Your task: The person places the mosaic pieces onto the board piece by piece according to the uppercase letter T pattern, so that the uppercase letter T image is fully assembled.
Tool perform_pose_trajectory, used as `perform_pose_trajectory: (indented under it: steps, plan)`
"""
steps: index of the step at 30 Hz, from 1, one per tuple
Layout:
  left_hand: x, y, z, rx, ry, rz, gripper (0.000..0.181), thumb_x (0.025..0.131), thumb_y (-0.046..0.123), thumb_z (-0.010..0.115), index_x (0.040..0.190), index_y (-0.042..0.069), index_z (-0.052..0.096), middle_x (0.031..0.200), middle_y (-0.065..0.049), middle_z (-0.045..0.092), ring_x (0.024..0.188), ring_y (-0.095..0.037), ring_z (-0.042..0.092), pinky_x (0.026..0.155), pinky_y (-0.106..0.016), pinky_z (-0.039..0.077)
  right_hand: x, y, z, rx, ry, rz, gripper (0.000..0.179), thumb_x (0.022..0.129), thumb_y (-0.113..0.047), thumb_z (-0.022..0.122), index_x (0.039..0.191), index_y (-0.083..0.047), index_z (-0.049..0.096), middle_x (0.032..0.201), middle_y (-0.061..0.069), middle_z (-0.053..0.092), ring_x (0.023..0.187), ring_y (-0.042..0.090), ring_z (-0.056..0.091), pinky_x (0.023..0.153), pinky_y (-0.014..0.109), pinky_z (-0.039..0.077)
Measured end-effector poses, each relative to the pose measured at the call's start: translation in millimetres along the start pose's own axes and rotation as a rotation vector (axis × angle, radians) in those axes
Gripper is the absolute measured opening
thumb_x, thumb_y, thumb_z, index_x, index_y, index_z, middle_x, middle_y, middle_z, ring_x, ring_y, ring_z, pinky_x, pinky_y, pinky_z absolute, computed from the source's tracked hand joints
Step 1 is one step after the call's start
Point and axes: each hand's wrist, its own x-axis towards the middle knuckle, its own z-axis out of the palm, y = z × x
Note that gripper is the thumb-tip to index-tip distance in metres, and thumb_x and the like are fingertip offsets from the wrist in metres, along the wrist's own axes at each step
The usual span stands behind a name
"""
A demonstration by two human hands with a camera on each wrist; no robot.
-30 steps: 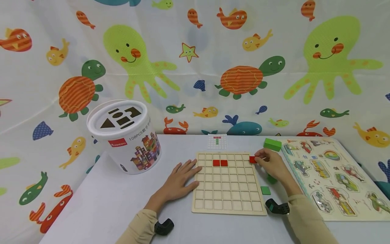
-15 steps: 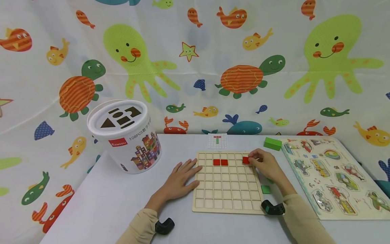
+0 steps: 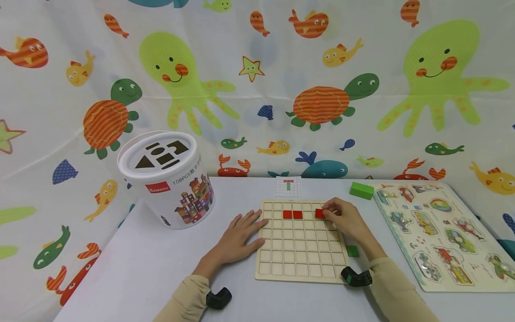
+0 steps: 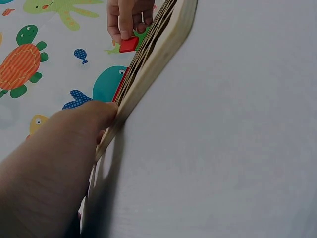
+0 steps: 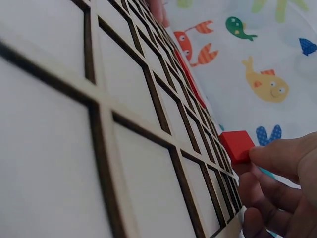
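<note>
A wooden grid board [image 3: 301, 257] lies on the white table, with two red square tiles [image 3: 292, 214] side by side in its second row. My right hand [image 3: 347, 219] pinches a third red tile [image 5: 237, 146] between thumb and fingers, over the board's upper right cells. In the right wrist view this tile shows above the grid's dividers. Fingers spread, my left hand [image 3: 237, 239] rests at the board's left edge, its fingertips on the border. The left wrist view shows the left thumb [image 4: 101, 115] against the board's side.
Behind the board lies a small pattern card [image 3: 288, 187] with a red and green T. Green blocks [image 3: 362, 190] and a green tile [image 3: 352, 251] are to the right, near a picture puzzle board [image 3: 446, 237]. A white bucket [image 3: 169, 197] with shape holes stands left.
My right hand has carried the red tile leftward from the board's right edge to over its upper right cells. The left hand stays in place at the board's left edge.
</note>
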Motion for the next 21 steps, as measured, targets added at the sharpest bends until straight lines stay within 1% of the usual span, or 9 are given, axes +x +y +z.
perform_pose_trajectory:
  steps: [4, 8, 12, 15, 21]
  plan:
    - [0.3, 0.6, 0.0, -0.001, -0.002, -0.001, 0.056, 0.096, 0.05, 0.045, 0.147, 0.028, 0.036, 0.158, -0.002, 0.024, 0.147, -0.026, 0.019, 0.118, -0.051, 0.013, -0.4, -3.3, 1.2, -0.01, 0.008, -0.009, 0.013, 0.092, -0.014, 0.061, 0.104, -0.008, 0.062, 0.097, 0.01, 0.068, 0.081, 0.017, 0.063, 0.073, 0.03, 0.049]
    - [0.5, 0.5, 0.1, 0.004, -0.003, -0.003, 0.056, 0.096, 0.05, 0.044, 0.146, 0.028, 0.036, 0.158, -0.001, 0.024, 0.146, -0.026, 0.019, 0.118, -0.052, 0.013, -1.4, -7.0, 1.7, 0.003, 0.006, -0.025, 0.013, 0.092, -0.014, 0.061, 0.103, -0.007, 0.062, 0.099, 0.01, 0.068, 0.083, 0.018, 0.064, 0.071, 0.029, 0.05]
    - [0.9, 0.5, 0.0, 0.004, -0.005, -0.004, 0.056, 0.096, 0.051, 0.044, 0.146, 0.029, 0.037, 0.158, -0.001, 0.024, 0.146, -0.026, 0.02, 0.118, -0.052, 0.013, -2.2, -8.9, 2.9, 0.018, 0.008, -0.048, 0.012, 0.092, -0.013, 0.061, 0.103, -0.006, 0.062, 0.096, 0.01, 0.069, 0.083, 0.019, 0.065, 0.069, 0.029, 0.051]
    - [1.1, 0.5, -0.1, 0.005, -0.005, -0.003, 0.056, 0.096, 0.051, 0.044, 0.146, 0.029, 0.036, 0.158, -0.001, 0.024, 0.146, -0.026, 0.02, 0.118, -0.052, 0.013, -2.0, -9.5, 4.7, 0.027, 0.006, -0.048, 0.012, 0.093, -0.014, 0.061, 0.102, -0.007, 0.062, 0.095, 0.01, 0.068, 0.083, 0.019, 0.065, 0.067, 0.027, 0.051]
    - [1.2, 0.7, 0.0, 0.011, -0.005, -0.003, 0.056, 0.096, 0.051, 0.044, 0.146, 0.029, 0.037, 0.158, -0.001, 0.024, 0.146, -0.026, 0.02, 0.117, -0.052, 0.014, -0.7, -9.8, 10.0, 0.023, -0.006, -0.035, 0.011, 0.092, -0.015, 0.061, 0.101, -0.009, 0.062, 0.098, 0.009, 0.068, 0.083, 0.019, 0.064, 0.067, 0.028, 0.051]
